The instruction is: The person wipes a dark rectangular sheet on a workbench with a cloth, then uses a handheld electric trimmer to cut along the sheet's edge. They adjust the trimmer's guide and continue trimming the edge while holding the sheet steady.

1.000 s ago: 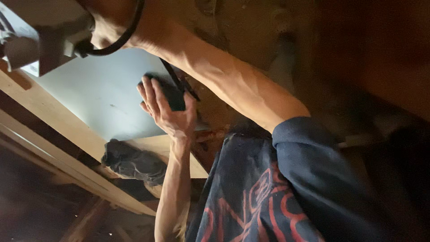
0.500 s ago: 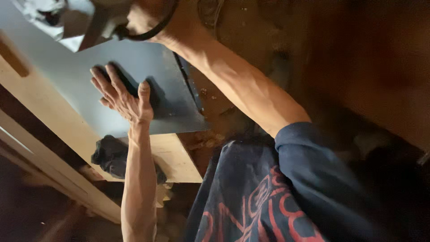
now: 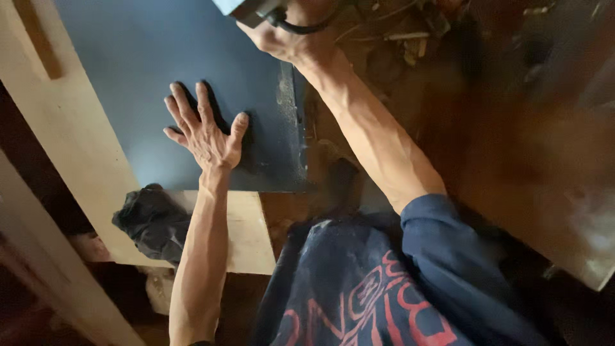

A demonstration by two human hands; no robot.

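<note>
The dark blue-grey panel lies flat on a pale wooden board, its right edge dusted with sawdust and running just beside a litter of wood chips on the brown floor. The left hand rests palm down on the panel near its lower edge, fingers spread wide and flat, gripping nothing, only pressing. The right hand is at the top of the view, near the panel's right edge, closed around a handle with a black cord looped by it; this seems to be a power tool, though only a grey corner shows. Judging by the sawdust line, a cut along that edge seems to be in hand, and it would go best with the flat hand kept well clear of the tool's line, weight spread evenly so that the panel does not shift on the board. A crumpled black cloth lies on the board, just beside the left forearm. The tool's working end is cut off by the frame, the right side is blurred, and the panel's far edges cannot be seen.
</note>
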